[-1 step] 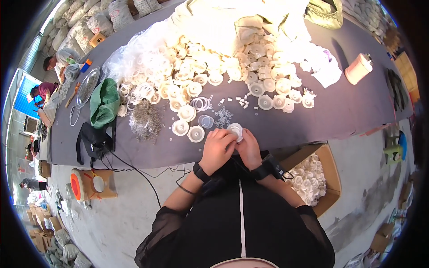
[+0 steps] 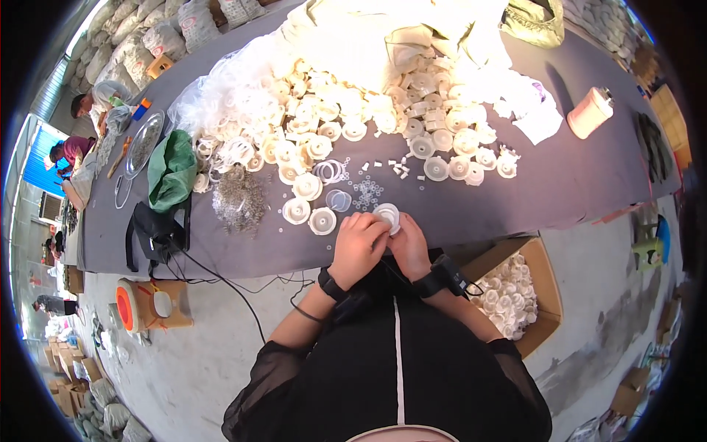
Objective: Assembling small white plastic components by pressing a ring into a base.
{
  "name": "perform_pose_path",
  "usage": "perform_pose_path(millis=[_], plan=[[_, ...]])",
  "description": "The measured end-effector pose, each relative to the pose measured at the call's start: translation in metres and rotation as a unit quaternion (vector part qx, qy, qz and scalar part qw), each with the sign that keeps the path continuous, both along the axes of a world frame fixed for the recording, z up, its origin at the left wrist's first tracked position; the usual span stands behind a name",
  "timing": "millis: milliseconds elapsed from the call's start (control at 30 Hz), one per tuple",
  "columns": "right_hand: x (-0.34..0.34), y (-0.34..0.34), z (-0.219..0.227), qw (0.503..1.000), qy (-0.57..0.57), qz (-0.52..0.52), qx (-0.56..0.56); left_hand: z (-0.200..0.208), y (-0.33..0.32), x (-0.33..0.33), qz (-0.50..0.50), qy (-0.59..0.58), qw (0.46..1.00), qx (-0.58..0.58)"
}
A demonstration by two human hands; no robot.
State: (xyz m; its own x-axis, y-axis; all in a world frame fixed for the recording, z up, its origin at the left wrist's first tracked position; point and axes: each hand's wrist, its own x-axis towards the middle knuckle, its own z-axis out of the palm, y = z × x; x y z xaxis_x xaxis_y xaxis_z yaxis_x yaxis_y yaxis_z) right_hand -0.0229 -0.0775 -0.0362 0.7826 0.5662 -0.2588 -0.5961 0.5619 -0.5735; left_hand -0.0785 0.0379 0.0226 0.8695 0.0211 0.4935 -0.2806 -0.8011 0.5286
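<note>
A white round plastic part (image 2: pixel 387 215) with a raised rim is held just over the table's front edge. My right hand (image 2: pixel 409 243) grips its right side. My left hand (image 2: pixel 356 247) has its fingers closed together at the part's left side; the fingertips are partly hidden. Just beyond lie a scatter of tiny clear rings (image 2: pixel 367 193), a few clear discs (image 2: pixel 339 200) and thin white rings (image 2: pixel 331 171). Small white pegs (image 2: pixel 400 169) lie farther off. Left of these are similar round parts (image 2: pixel 322 220) and a heap of fine metal springs (image 2: pixel 239 199).
A large pile of white parts (image 2: pixel 309 110) covers the table's middle. A green bag (image 2: pixel 171 171) and black pouch (image 2: pixel 156 230) with cables lie left, a pink thread-like cone (image 2: pixel 591 113) right. Below the edge stand a carton (image 2: pixel 546 295) of white parts and a stool (image 2: pixel 173 302).
</note>
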Motion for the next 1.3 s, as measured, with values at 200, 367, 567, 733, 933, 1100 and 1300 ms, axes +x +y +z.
perform_pose_path(millis=[200,367,567,733,933,1100,1300], plan=[[-0.006,0.000,0.003,0.999,-0.022,-0.005,0.047,0.004,-0.010,-0.003,0.030,0.011,0.998,0.063],[-0.008,-0.002,0.013,0.996,-0.073,-0.018,-0.055,0.000,-0.011,-0.006,0.024,0.002,1.000,0.015],[-0.012,-0.001,0.017,0.997,-0.054,-0.038,-0.038,-0.011,-0.018,-0.010,0.134,0.009,0.954,-0.267],[-0.016,-0.001,0.021,0.975,-0.166,-0.027,-0.144,-0.017,-0.018,-0.012,0.029,0.128,0.778,-0.614],[-0.019,-0.006,0.029,0.929,-0.271,-0.053,-0.248,-0.019,-0.021,-0.018,-0.019,0.137,0.716,-0.684],[-0.019,-0.010,0.030,0.891,-0.335,-0.110,-0.285,-0.028,-0.032,-0.018,-0.050,0.111,0.672,-0.731],[-0.016,-0.019,0.043,0.881,-0.370,-0.109,-0.273,-0.023,-0.026,-0.014,-0.127,0.094,0.576,-0.802]])
